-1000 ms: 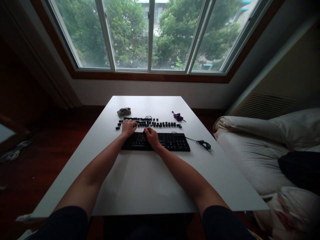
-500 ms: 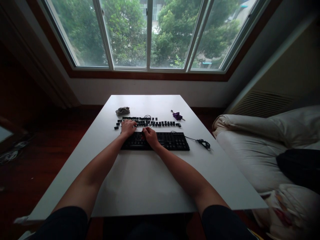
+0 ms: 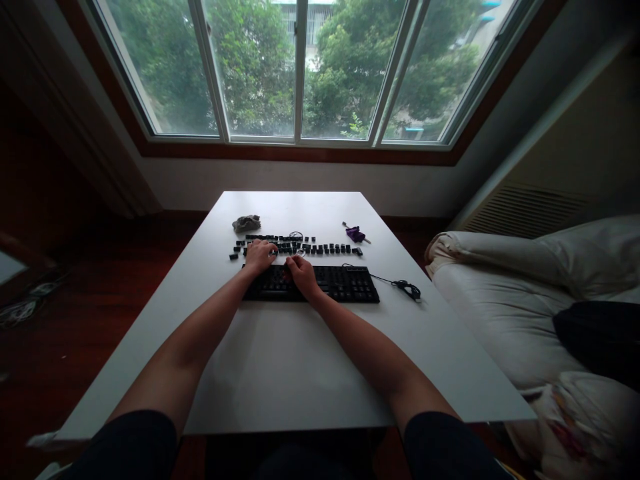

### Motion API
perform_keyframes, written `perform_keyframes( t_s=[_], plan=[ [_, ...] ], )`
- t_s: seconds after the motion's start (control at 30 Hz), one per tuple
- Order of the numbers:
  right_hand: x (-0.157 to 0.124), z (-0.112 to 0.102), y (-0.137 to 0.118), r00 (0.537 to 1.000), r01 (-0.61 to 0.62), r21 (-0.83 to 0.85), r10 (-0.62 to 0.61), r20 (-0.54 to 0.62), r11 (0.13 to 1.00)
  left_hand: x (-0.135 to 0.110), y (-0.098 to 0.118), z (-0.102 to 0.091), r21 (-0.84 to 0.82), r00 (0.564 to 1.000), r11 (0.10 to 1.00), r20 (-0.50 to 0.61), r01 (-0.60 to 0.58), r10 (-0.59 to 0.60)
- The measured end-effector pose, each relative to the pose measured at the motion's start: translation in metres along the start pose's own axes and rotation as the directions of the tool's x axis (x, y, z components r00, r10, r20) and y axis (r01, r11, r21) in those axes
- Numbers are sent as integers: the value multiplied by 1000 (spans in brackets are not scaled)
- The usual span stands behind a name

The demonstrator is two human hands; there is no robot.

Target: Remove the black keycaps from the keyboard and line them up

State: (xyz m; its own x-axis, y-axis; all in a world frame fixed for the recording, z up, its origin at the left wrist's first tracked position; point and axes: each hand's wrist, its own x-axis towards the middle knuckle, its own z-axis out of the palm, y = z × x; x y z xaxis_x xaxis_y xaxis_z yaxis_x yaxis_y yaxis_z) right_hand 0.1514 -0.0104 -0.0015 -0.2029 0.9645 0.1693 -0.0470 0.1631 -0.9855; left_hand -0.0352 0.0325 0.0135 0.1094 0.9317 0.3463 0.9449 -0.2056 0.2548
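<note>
A black keyboard [image 3: 345, 283] lies across the white table under both hands. Behind it, small black keycaps [image 3: 327, 249] are laid out in rows. My left hand [image 3: 260, 256] reaches over the left part of these rows, thumb and fingers bent together around a dark keycap [image 3: 273, 251]. Just right of it, my right hand [image 3: 301, 272] is closed in a pinch above the middle of the keyboard. What its fingers hold is too small and dark to make out. A thin pale loop [image 3: 301, 253] shows just beyond the right fingertips.
A crumpled grey cloth [image 3: 247, 223] sits at the back left of the white table [image 3: 280, 373]. Towards the back right lies a purple item [image 3: 355, 233] with a thin stick. The bundled cable [image 3: 407, 289] rests right of the keyboard. A couch [image 3: 495, 293] stands to the right.
My left hand has shifted very slightly to the right among the keycaps. The right hand stays pinched over the keyboard. The view has tilted a little.
</note>
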Motion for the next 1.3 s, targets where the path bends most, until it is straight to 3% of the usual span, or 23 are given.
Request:
perform_keyframes(
  t_s=[1.3],
  plan=[
    [-1,-1,-2,1000,-7,-23,7,-5,1000,-3,-10,4,50,998,996,-13,68,-67]
  ],
)
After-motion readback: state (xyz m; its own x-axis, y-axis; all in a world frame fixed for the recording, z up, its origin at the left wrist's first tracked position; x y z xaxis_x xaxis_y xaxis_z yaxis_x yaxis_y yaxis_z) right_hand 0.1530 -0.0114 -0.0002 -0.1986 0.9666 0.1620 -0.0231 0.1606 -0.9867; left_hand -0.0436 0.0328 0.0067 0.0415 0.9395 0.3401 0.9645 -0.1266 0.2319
